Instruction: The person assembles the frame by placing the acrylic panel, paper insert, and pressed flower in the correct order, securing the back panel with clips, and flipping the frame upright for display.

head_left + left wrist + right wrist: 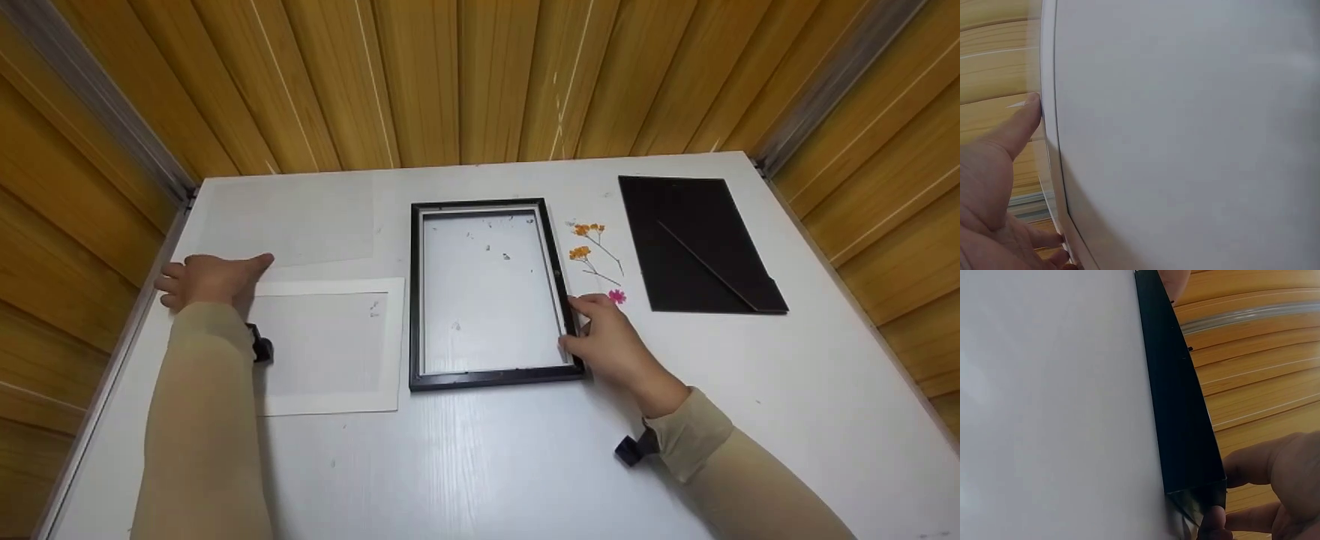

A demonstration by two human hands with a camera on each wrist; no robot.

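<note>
left sleeve (199,420) partly hides white mat (393,345) beside black frame (417,296).

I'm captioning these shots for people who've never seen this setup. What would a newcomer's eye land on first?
Probably the black frame near the middle of the white table, its lower right side gripped by the right hand. Just right of it, the small orange and pink flowers stand out as the brightest colours on the tabletop. Farther right, the large dark board also draws the eye.
</note>
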